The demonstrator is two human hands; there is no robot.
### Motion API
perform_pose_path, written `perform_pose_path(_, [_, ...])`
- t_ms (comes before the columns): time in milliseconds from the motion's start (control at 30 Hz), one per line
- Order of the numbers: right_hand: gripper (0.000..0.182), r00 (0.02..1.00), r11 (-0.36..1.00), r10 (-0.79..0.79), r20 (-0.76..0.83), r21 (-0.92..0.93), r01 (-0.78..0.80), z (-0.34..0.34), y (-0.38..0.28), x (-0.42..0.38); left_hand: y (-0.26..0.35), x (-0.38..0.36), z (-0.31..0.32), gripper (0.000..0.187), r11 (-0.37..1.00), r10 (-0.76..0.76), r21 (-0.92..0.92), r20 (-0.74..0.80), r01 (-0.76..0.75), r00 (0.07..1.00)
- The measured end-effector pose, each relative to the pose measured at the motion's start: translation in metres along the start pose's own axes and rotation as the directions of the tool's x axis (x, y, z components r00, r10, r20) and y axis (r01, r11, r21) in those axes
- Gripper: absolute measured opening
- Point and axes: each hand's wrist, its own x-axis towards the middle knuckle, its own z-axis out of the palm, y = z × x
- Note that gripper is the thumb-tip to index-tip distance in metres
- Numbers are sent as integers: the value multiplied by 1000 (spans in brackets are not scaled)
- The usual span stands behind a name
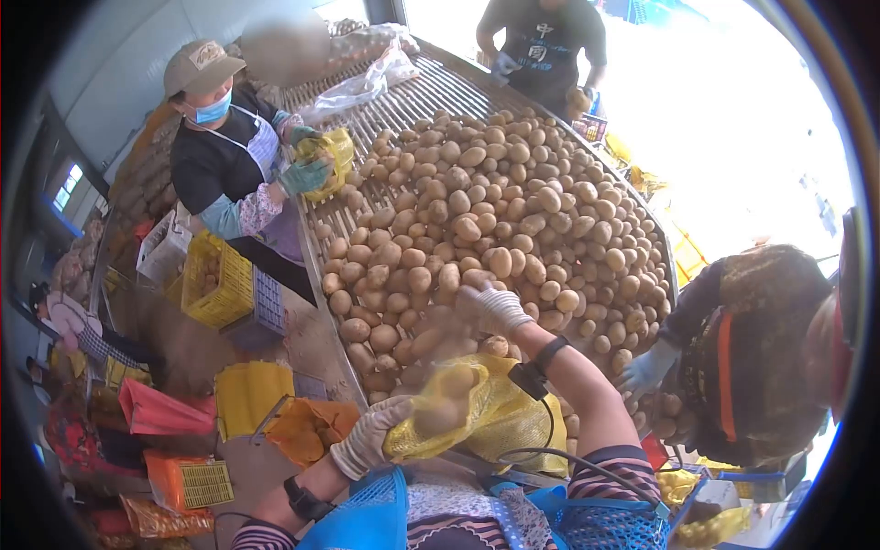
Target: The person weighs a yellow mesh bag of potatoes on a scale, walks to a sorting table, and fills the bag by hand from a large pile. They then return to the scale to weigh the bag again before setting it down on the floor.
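Observation:
My left hand [368,438], in a whitish work glove, is closed on the edge of a yellow mesh bag [518,417] near my waist. The bag's mouth gapes, and potatoes [440,414] show blurred inside it. Farther forward, my right hand [495,308], also gloved, reaches onto the heap of potatoes [458,206]. Its fingers are smeared among them, so I cannot tell whether they grip one. Black bands sit on both wrists, and a cable runs from the right one.
The heap lies on a slatted sorting table [438,92]. A masked person [220,156] at left holds a yellow mesh bag [328,165]. Another stands at the far side; one leans in close at right, gloved hand [649,367] by the potatoes. Crates [217,280] stand at left.

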Motion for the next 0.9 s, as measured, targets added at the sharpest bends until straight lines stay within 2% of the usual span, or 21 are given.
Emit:
perform_pose_path(33, [43,995,993,90,-41,86,-87,3,8,-1,-3,-2,1,39,999,24,-32,2,-24,1000])
perform_pose_path(67, [50,960,833,156,-230,554,-3,9,23,-16,-7,-4,3,39,999,31,-41,7,-31,999])
perform_pose_path(100, [49,953,501,296,-60,859,-102,-17,13,-30,-12,-5,4,39,992,71,-102,-12,-71,997])
perform_pose_path(133, [50,923,68,353,152,980,-188,-46,2,-43,-17,-6,7,38,981,108,-161,-28,-111,994])
perform_pose_path(167, [50,924,88,354,146,978,-188,-49,7,-51,-17,-3,13,39,977,131,-164,-35,-135,991])
perform_pose_path(200, [46,943,-296,264,201,948,-119,-48,12,-62,-15,-1,20,39,975,136,-175,-20,-137,991])
perform_pose_path(233, [42,963,-641,159,218,764,-67,-49,14,-74,-12,0,28,41,967,136,-219,2,-133,991])
perform_pose_path(367, [46,977,-704,161,139,710,15,-58,-5,-106,-12,11,38,48,957,202,-223,64,-183,977])
perform_pose_path(400, [46,977,-705,153,145,709,5,-67,-11,-112,-10,11,43,51,947,246,-228,60,-227,967])
perform_pose_path(433, [45,980,-560,170,106,829,7,-73,-18,-116,-10,11,54,51,924,271,-303,95,-232,958])
perform_pose_path(467, [44,982,-403,174,72,915,4,-73,-26,-119,-10,8,56,50,935,298,-230,91,-271,950])
perform_pose_path(500, [56,995,-678,-50,90,728,-101,-76,-27,-118,-14,11,52,49,926,276,-283,53,-250,960])
perform_pose_path(533, [56,993,-681,-69,94,723,-115,-77,-34,-119,-13,17,49,47,913,264,-330,32,-239,964])
perform_pose_path(567, [55,999,-239,6,41,970,-38,-81,-40,-119,-12,18,50,44,904,209,-386,28,-183,977])
perform_pose_path(600, [53,998,269,39,-54,962,42,-86,-47,-119,-12,19,50,44,898,230,-388,18,-205,973])
perform_pose_path(633, [52,997,-113,66,40,993,-32,-90,-58,-119,-13,21,47,43,905,255,-359,32,-227,966])
perform_pose_path(667, [64,979,-86,56,197,978,-192,-90,-60,-117,-13,24,42,42,911,277,-330,46,-248,960])
perform_pose_path(733, [53,957,449,-172,233,883,-135,-83,-73,-112,-15,24,35,39,907,276,-331,0,-260,961])
perform_pose_path(767, [45,983,769,-160,88,635,68,-66,-87,-113,-17,20,38,36,915,364,-149,-94,-374,927])
perform_pose_path(800, [47,984,891,-149,97,446,91,-60,-98,-113,-20,17,38,33,890,456,48,-166,-454,875])
perform_pose_path(900, [42,978,931,-129,161,358,64,-35,-108,-100,-33,19,7,27,879,477,190,-337,-438,812])
